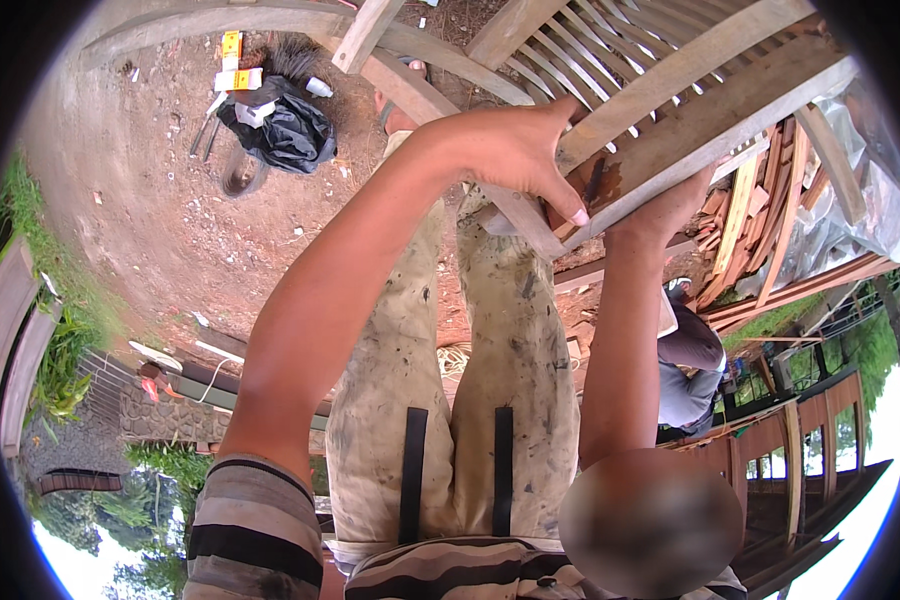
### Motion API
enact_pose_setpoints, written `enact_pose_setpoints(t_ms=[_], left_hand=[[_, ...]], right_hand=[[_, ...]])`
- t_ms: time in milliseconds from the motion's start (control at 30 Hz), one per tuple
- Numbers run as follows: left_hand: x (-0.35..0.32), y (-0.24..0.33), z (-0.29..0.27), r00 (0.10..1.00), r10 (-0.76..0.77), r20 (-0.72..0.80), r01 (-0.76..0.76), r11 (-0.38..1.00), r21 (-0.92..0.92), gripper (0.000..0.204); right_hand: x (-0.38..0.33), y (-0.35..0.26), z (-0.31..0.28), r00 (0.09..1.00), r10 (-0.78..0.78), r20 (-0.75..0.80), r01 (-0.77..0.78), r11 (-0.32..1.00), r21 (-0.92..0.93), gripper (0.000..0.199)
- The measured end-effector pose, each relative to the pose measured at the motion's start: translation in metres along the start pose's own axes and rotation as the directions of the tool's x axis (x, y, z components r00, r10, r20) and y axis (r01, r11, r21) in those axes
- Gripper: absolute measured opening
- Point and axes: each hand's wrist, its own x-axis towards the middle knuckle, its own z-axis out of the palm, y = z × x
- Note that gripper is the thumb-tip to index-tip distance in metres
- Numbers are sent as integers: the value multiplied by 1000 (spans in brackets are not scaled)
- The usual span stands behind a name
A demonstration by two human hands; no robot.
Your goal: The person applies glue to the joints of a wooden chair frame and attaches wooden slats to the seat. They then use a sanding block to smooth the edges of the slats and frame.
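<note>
A slatted grey-brown wooden furniture frame (715,120), like a chair or bench, tilts across the upper right in front of me. My left hand (530,150) grips its near corner, thumb pressed on the wood by a dark brown wet-looking patch (610,170) and fingers reaching over a rail. Lower down on the right, my right hand (670,205) holds the outer rail (710,140) from beneath; its fingers are mostly hidden behind the wood. A leg-like bar (520,215) slants down between my forearms, close to my stained trousers.
On the dirt floor at upper left are a black plastic bag (295,130), yellow-and-white boxes (238,78) and a white bottle (319,87). Wood strips (770,215) and clear plastic sheeting (870,150) lie at right. Another person (692,375) is beyond my right arm.
</note>
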Motion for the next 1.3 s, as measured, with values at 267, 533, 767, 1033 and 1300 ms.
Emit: enact_pose_setpoints(t_ms=[267, 533, 767, 1033, 1300], left_hand=[[9, -4, -6, 973, -38, 227, 50, 998, -50, 104], [-4, -8, 1, 1000, 11, 13, -11, 1000, 13, 107], [-4, -11, 11, 999, 7, -49, 0, 989, 147, 99], [4, -15, 9, 997, 70, -34, -67, 994, 86, 91], [17, -10, 0, 983, -66, 172, 61, 998, 31, 87]], right_hand=[[-1, -2, 4, 999, 31, -16, -32, 998, -57, 75], [-3, -4, 6, 997, 60, -52, -63, 996, -58, 70], [3, -2, -5, 995, 39, -94, -46, 996, -72, 68], [-1, -4, 3, 987, 31, -158, -35, 999, -21, 72], [1, 0, 1, 991, 18, -131, -13, 999, 36, 71]])
